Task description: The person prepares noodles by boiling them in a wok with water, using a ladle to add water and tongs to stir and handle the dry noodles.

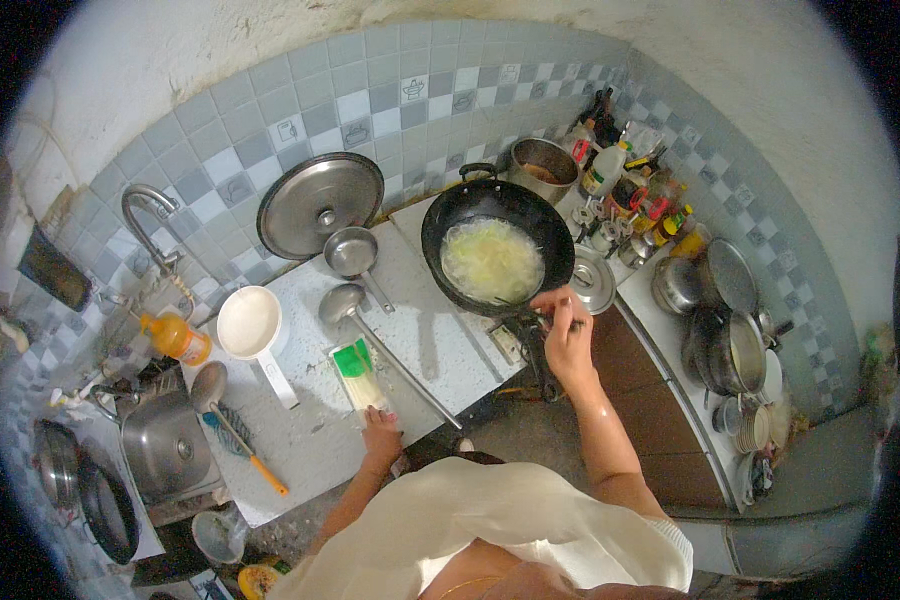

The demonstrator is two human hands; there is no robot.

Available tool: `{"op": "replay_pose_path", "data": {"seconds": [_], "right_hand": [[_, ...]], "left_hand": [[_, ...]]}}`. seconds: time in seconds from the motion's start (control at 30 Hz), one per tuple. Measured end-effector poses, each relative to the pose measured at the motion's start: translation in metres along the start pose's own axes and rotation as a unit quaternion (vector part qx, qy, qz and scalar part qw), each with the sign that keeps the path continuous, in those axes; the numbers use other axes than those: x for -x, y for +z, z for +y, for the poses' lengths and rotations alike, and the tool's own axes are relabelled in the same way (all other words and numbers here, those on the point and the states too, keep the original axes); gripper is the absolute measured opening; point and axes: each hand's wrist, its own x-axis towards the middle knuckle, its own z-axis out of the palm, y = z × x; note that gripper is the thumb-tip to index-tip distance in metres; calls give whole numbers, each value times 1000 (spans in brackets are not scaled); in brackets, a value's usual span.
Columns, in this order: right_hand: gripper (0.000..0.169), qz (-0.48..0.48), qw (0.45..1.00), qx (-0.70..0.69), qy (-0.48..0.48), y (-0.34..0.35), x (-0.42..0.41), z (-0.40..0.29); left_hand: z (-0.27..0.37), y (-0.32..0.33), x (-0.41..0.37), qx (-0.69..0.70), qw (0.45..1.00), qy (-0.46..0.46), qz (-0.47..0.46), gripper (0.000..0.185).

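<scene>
My left hand (383, 436) lies on the near end of a clear packet with a green label (354, 360), which rests flat on the counter. Pale strands, like dry noodles, show inside it. Whether the fingers grip the packet is unclear. Over the near rim of a black wok (439, 210) is my right hand (568, 334), its fingers bent. It is blurred, and what it may hold is hidden. Below it hangs the wok's long black handle (538, 356). Pale yellow-green food in bubbling liquid (493, 259) fills the wok's bottom.
On the counter (300, 465) lie a long-handled ladle (390, 341), a metal dipper (351, 251) and a white plastic dipper (249, 322). A large lid (320, 206) leans on the tiles. Left is a steel sink (166, 442); right are a pot (544, 169) and several bottles (607, 169).
</scene>
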Motion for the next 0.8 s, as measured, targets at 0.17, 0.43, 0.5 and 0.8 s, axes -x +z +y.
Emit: {"op": "replay_pose_path", "data": {"seconds": [0.17, 0.43, 0.5, 0.8], "right_hand": [[35, -63, 990, -48, 117, 35, -48, 89], [21, -187, 967, 147, -87, 60, -96, 183], [21, -176, 966, 172, -84, 56, -109, 197], [22, -107, 978, 177, -16, 12, -171, 175]], "left_hand": [[16, -38, 6, 30, 999, -20, -29, 57], [22, -43, 4, 44, 996, -67, -34, 58], [24, -45, 7, 30, 997, -60, -29, 58], [6, -13, 5, 39, 996, -80, -13, 62]]}}
